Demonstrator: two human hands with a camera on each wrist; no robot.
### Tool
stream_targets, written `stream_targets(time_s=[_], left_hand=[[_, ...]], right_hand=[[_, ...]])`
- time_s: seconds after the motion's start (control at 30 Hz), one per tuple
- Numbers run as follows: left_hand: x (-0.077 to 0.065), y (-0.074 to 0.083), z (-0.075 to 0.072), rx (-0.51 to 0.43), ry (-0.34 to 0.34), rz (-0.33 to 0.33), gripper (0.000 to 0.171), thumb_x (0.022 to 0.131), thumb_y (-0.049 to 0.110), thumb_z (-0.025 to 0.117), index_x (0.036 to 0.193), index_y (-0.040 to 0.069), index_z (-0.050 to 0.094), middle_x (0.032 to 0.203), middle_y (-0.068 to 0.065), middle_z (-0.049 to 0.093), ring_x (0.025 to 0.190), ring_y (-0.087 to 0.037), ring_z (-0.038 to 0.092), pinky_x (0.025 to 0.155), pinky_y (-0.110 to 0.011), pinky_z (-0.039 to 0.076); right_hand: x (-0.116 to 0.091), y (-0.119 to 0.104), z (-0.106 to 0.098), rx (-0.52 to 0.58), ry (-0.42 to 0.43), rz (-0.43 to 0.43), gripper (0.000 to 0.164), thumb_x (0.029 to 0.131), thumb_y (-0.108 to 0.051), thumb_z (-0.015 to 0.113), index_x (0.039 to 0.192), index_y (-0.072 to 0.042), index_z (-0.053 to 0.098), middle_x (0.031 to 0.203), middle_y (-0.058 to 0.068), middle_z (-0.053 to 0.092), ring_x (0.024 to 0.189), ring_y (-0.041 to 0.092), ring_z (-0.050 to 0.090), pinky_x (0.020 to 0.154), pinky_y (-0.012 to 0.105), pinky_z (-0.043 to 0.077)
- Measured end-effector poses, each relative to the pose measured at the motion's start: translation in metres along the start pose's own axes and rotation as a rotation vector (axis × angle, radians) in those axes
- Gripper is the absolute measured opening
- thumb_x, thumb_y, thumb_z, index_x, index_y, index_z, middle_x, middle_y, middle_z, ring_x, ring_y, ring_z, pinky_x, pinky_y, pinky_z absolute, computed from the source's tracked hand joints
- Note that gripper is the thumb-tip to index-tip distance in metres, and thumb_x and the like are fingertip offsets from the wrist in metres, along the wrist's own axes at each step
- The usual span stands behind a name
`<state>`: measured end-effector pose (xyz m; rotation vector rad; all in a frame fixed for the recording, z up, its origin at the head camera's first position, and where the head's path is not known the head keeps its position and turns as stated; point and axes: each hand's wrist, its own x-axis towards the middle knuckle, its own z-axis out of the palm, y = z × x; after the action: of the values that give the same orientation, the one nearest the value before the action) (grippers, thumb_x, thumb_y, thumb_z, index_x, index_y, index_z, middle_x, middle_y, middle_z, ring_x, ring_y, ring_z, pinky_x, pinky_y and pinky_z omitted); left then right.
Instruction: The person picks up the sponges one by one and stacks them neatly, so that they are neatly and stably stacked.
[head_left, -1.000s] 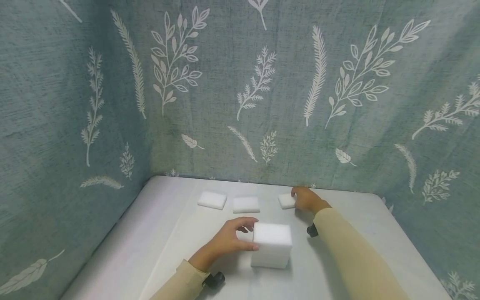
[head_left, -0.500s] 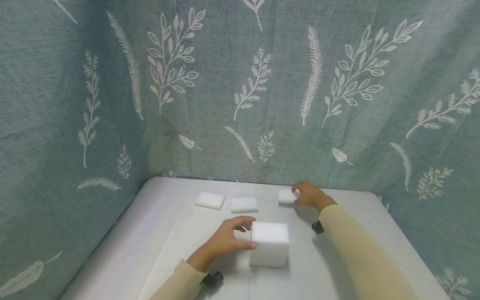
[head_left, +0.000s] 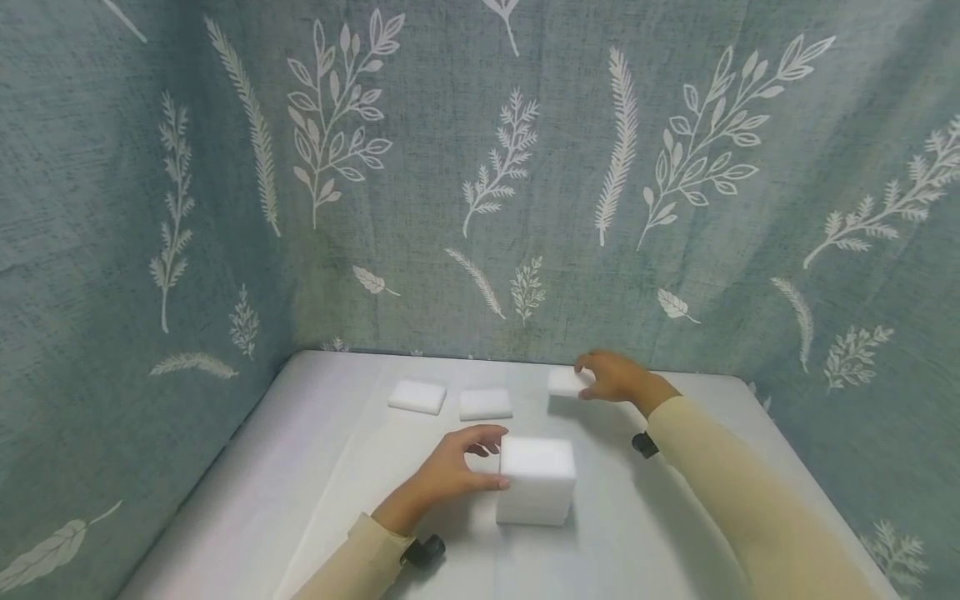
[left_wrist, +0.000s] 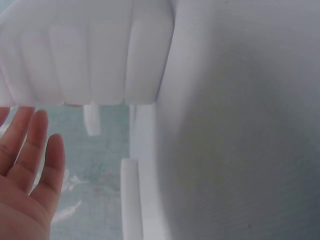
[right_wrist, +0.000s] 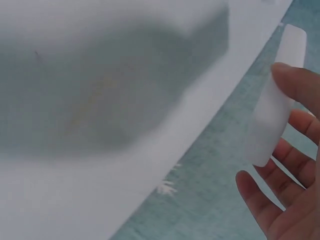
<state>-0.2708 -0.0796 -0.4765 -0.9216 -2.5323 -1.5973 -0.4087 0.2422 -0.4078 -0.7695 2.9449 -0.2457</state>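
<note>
A stack of white sponges [head_left: 534,483] stands on the table near its middle. My left hand [head_left: 442,471] spans the stack's left side, thumb at the near corner and forefinger at the far one. In the left wrist view several layers of the stack [left_wrist: 107,60] show, the other left fingers [left_wrist: 36,145] reaching loosely toward it. Near the table's back edge my right hand [head_left: 618,379] pinches one white sponge [head_left: 564,382] by its right end. The right wrist view has that sponge [right_wrist: 275,110] held off the table, with its shadow below.
Two more white sponges, one at the left [head_left: 417,397] and one beside it [head_left: 485,403], lie flat behind the stack. The white table [head_left: 352,517] is bordered at the back and left by a green leaf-patterned cloth [head_left: 450,167].
My right hand has lifted its sponge off the tabletop, and a shadow has opened under it. The left hand has kept its place at the stack. The head view has shifted slightly.
</note>
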Motion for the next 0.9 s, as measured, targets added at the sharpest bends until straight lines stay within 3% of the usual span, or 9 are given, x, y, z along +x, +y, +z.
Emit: stream_targets(time_s=[0.27, 0.6, 0.9], left_hand=[[0.0, 0.002, -0.002, -0.014, 0.005, 0.007, 0.07, 0.072, 0.034, 0.087, 0.131, 0.007, 0.06, 0.107, 0.006, 0.063, 0.103, -0.025, 0.061, 0.091, -0.039, 0.05], [0.001, 0.003, 0.0, -0.005, 0.023, 0.029, 0.067, 0.073, 0.037, 0.086, 0.129, 0.008, 0.061, 0.109, 0.005, 0.064, 0.103, -0.031, 0.06, 0.089, -0.041, 0.051], [0.002, 0.0, 0.001, -0.018, 0.016, -0.005, 0.064, 0.074, 0.036, 0.085, 0.128, 0.011, 0.062, 0.112, 0.005, 0.063, 0.105, -0.025, 0.059, 0.092, -0.047, 0.049]], right_hand=[[-0.015, -0.027, -0.018, -0.044, 0.004, -0.085, 0.049, 0.084, -0.044, 0.074, 0.124, -0.017, 0.062, 0.126, 0.008, 0.058, 0.115, 0.031, 0.055, 0.095, 0.051, 0.045], [-0.036, -0.053, -0.024, -0.113, 0.026, -0.163, 0.048, 0.083, -0.048, 0.073, 0.123, -0.024, 0.063, 0.119, 0.001, 0.06, 0.108, 0.026, 0.06, 0.089, 0.047, 0.05], [-0.052, -0.067, -0.032, -0.11, 0.055, -0.213, 0.049, 0.084, -0.048, 0.073, 0.125, -0.023, 0.063, 0.12, 0.001, 0.06, 0.108, 0.025, 0.06, 0.09, 0.046, 0.05]])
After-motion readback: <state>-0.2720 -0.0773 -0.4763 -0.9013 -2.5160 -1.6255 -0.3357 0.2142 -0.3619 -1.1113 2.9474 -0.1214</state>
